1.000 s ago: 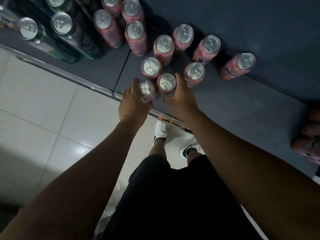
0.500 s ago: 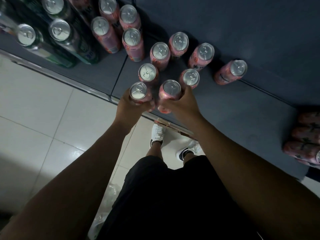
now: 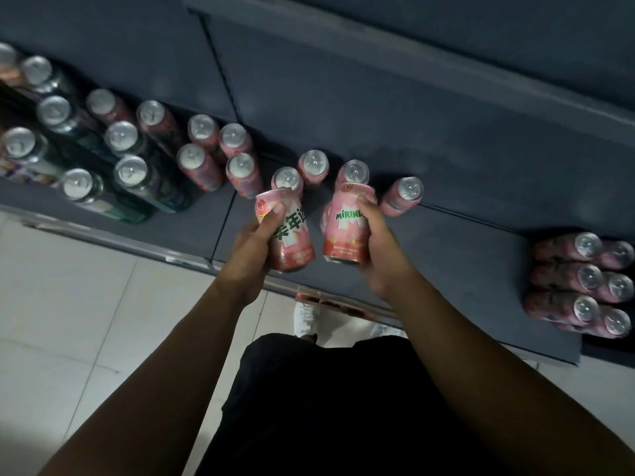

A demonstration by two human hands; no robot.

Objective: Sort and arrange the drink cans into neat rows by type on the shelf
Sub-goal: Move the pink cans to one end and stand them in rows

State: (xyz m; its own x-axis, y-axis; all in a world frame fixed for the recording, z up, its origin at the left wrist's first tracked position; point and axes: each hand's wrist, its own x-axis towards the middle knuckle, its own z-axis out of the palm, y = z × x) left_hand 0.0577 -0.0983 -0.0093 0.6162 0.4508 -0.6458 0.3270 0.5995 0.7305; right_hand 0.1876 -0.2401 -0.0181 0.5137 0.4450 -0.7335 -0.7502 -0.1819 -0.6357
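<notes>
My left hand (image 3: 252, 240) grips a pink can (image 3: 292, 235) with green lettering, tilted and lifted off the shelf. My right hand (image 3: 376, 242) grips a second pink Mirinda can (image 3: 345, 231), also raised and tipped toward me. Behind them several pink cans (image 3: 312, 163) stand upright on the dark grey shelf (image 3: 464, 242), one of them (image 3: 405, 194) just right of my right hand. Further left, more pink cans (image 3: 196, 159) stand next to dark green cans (image 3: 130, 173).
A block of several pink cans (image 3: 584, 280) stands at the shelf's right end. The shelf's metal front edge (image 3: 103, 235) runs diagonally above a pale tiled floor (image 3: 68, 321). My black shorts and white shoes (image 3: 305, 317) are below. The shelf's back wall (image 3: 412, 80) is dark.
Both hands have lifted their pink cans off the shelf front and tilted them so the labels face me. The camera has swung, bringing the right-hand block of cans into fuller view.
</notes>
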